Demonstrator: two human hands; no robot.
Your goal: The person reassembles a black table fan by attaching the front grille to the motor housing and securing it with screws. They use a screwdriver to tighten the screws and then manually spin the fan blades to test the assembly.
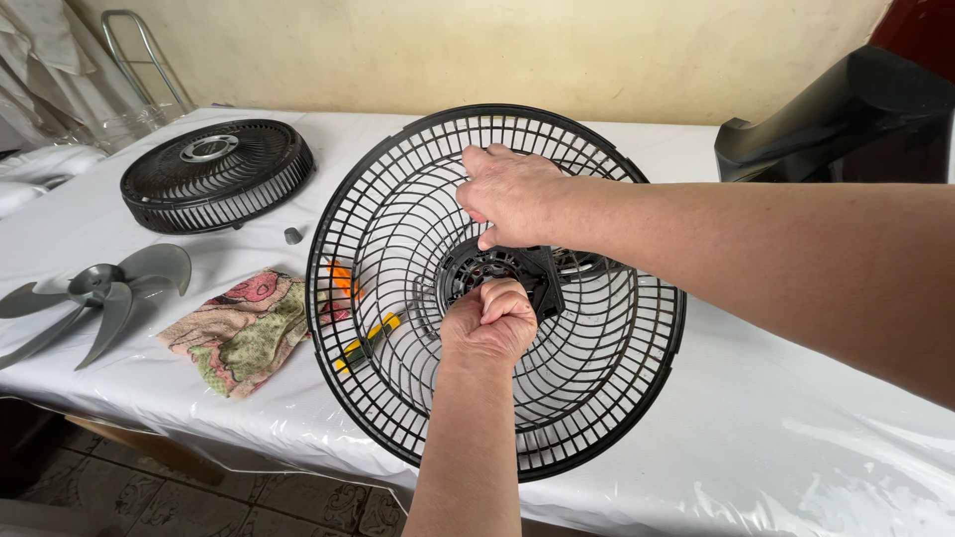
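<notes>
White-covered table (796, 438) — left hand (489, 320) fisted at hub of rear fan grille (398, 249), grasped object hidden; right hand (512, 194) pinches grille wire. Fan blade (99, 293), cloth (244, 328) lie left.

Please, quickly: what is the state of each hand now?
Left hand: closed in a fist at the hub of the rear fan grille.
Right hand: closed, gripping the grille's wires.

Rear fan grille (597, 398): black plastic ribs, smooth, slight sheen. Front grille (216, 175): same black plastic, shiny silver centre ring. Fan blade (99, 293): grey plastic, smooth, semi-gloss. Rag (239, 333): soft printed cloth, matt, crumpled. Counter (796, 438): white cloth under clear plastic sheet, glossy, wrinkled. Fan base (846, 109): black plastic, glossy. Wall (497, 50): cream plaster, matt, rough. Floor (149, 497): patterned tile, dull.
</notes>
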